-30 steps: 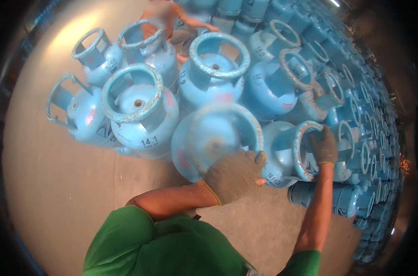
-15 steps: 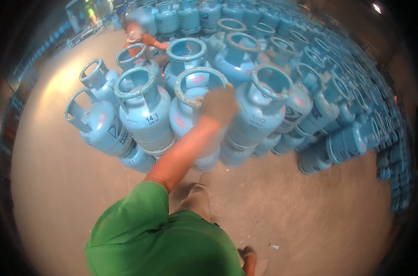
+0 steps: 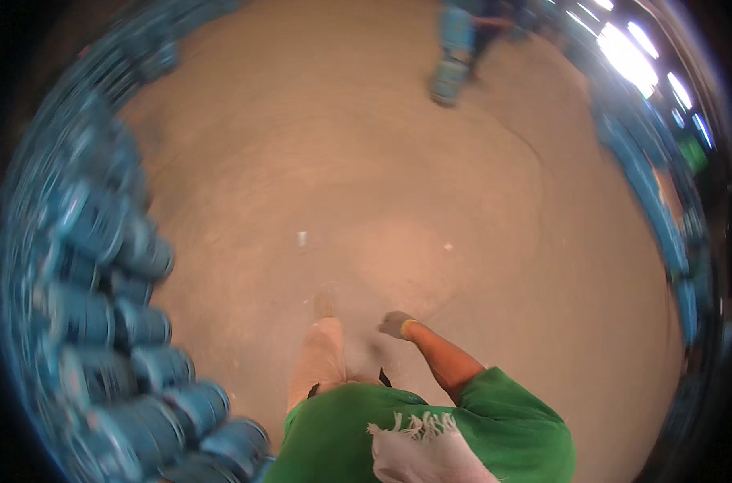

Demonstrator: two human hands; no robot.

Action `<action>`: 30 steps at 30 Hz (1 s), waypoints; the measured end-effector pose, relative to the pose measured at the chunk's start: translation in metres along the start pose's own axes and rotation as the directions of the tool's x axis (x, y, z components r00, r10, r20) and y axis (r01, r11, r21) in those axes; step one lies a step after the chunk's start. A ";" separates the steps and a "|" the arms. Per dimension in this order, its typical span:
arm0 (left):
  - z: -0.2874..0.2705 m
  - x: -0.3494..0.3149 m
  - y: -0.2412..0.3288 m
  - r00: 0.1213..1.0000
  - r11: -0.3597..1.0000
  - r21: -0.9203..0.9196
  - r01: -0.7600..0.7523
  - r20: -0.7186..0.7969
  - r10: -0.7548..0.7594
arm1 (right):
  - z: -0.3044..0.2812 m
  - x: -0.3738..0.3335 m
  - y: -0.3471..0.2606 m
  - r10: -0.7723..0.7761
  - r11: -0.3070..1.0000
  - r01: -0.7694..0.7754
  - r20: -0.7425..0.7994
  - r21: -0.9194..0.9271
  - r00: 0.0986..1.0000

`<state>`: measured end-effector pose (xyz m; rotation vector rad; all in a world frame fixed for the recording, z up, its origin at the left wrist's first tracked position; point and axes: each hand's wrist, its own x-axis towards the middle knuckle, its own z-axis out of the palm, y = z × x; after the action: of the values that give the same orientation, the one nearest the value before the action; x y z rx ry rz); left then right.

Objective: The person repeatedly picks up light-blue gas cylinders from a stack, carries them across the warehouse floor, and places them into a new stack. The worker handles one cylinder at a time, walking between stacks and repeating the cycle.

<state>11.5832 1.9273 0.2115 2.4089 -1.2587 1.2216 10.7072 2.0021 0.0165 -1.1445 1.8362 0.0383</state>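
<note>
Well, your gloved right grip (image 3: pixel 395 324) hangs with nothing visible in it; blur keeps me from telling whether its fingers are apart or together, and your left grip is out of view. Massed blue cylinders (image 3: pixel 144 324) are well left of the right grip. Turning that way, a swinging fringed cloth (image 3: pixel 426 455), worn just behind the grip, could snag on one. Ahead, a pale scrap (image 3: pixel 302 239) on the floor (image 3: pixel 503 201) could slide underfoot. Count: one grip showing, one cloth, two scraps, one distant person (image 3: pixel 492 22) ahead-right with apparently two cylinders (image 3: pixel 448 80); the left mass is too crowded to count.
</note>
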 end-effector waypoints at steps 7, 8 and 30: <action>-0.011 -0.203 0.360 -0.326 0.247 -0.696 -0.674 0.581 0.746 | -0.130 -0.009 0.035 0.187 0.965 -0.163 -0.108 0.204 0.976; -0.022 -0.211 0.403 -0.488 0.042 -0.728 -0.684 0.500 0.715 | -0.145 -0.014 0.057 0.239 0.952 -0.209 -0.118 0.222 0.964; -0.489 -0.296 1.308 -0.085 0.141 -0.990 -0.005 0.141 0.986 | -0.205 -0.061 0.517 0.401 0.662 -0.447 0.219 0.602 0.889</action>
<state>10.2288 1.5131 0.0360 1.2842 -2.6691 -1.2374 10.2046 2.2404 -0.0400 -0.2113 1.8046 -0.2651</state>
